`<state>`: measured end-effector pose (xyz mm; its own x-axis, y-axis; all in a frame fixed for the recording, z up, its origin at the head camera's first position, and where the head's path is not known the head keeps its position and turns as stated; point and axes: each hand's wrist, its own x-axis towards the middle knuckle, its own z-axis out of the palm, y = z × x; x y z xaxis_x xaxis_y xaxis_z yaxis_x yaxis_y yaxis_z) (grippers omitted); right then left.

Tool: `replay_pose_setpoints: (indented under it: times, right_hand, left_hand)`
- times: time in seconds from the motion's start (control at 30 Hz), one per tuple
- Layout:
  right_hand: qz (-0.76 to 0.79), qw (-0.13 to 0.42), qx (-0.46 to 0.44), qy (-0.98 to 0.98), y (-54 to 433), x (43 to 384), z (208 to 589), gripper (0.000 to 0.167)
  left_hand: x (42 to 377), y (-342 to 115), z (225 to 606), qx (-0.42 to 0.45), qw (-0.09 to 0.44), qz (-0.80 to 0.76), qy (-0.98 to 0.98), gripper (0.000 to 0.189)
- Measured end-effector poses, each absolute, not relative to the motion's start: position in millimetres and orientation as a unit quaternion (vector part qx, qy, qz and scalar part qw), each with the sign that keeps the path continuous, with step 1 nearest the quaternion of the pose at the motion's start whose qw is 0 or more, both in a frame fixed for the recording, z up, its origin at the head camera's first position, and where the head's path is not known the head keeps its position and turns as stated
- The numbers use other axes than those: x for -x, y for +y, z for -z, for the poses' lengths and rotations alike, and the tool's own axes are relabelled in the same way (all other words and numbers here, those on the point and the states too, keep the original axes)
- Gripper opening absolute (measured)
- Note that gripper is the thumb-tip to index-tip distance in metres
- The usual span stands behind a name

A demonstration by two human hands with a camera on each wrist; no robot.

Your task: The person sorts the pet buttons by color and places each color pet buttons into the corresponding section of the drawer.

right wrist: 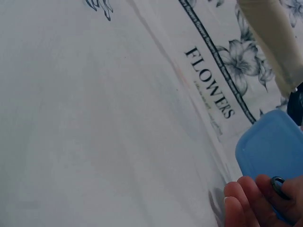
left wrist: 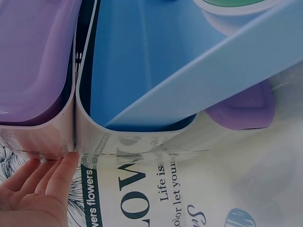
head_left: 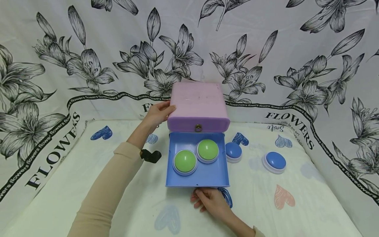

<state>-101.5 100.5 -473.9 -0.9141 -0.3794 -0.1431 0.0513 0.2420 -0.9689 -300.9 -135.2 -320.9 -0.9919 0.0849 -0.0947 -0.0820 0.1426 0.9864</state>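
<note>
A pink box (head_left: 198, 98) with a purple drawer front (head_left: 183, 124) stands on the cloth. Below that front, a blue drawer (head_left: 196, 181) is pulled out. Two green push buttons with white bases lie inside it: a left one (head_left: 185, 161) and a right one (head_left: 208, 149). My left hand (head_left: 158, 115) rests against the box's left side; the left wrist view shows its fingers (left wrist: 45, 182) straight against the pink casing. At the drawer's front edge, my right hand (head_left: 211, 200) pinches a dark ring pull (right wrist: 279, 187), its fingers curled before the blue front (right wrist: 272, 142).
Two blue push buttons are right of the drawer, one close beside it (head_left: 233, 150) and another farther right (head_left: 275, 161). A purple rounded piece (left wrist: 244, 106) shows beneath the drawer; its kind is unclear. Flower-printed cloth (head_left: 177, 49) hangs behind.
</note>
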Motion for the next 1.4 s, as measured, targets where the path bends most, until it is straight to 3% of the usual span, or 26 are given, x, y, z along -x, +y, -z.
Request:
replay_pose_setpoints:
  times: [0.47, 1.2, 1.4]
  right_hand:
    - [0.622, 0.202, 0.103, 0.749, 100, 100, 469, 0.030]
    - [0.628, 0.170, 0.116, 0.751, 97, 115, 434, 0.039]
    - [0.627, 0.152, 0.118, 0.755, 93, 121, 417, 0.034]
  left_hand:
    - [300, -136, 320, -0.005, 0.065, -0.658, 0.751, 0.062]
    - [300, -135, 321, -0.001, 0.064, -0.647, 0.760, 0.063]
    - [301, -136, 321, -0.002, 0.065, -0.648, 0.759, 0.063]
